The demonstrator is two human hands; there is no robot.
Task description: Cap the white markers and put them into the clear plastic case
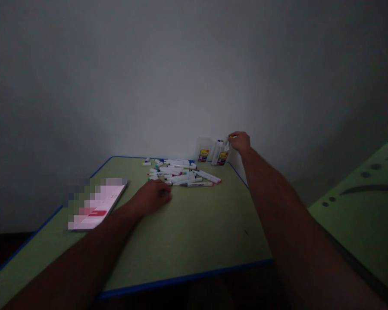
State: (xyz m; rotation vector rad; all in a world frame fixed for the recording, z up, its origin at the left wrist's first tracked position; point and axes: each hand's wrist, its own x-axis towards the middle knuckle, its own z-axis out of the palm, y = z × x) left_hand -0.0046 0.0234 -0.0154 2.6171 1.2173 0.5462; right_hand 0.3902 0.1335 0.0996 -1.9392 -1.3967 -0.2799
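My right hand (pixel 241 141) reaches to the back right corner, its fingers pinched on a white marker with a yellow end (pixel 231 137). That marker is at the top of a clear plastic marker case (pixel 222 158), which has several markers standing in it. My left hand (pixel 151 196) is low over the table at the front left of a loose pile of white markers (pixel 181 174). Its fingers are loosely bent, with a gap to the thumb, and I see nothing held in them. Coloured caps show at the markers' ends.
A second clear case (pixel 203 150) stands left of the first, against the wall (pixel 181 86). A tablet-like device with a lit, partly pixelated screen (pixel 98 206) lies on the left of the green, blue-edged table (pixel 197 241). A green panel (pixel 368 211) rises at the right.
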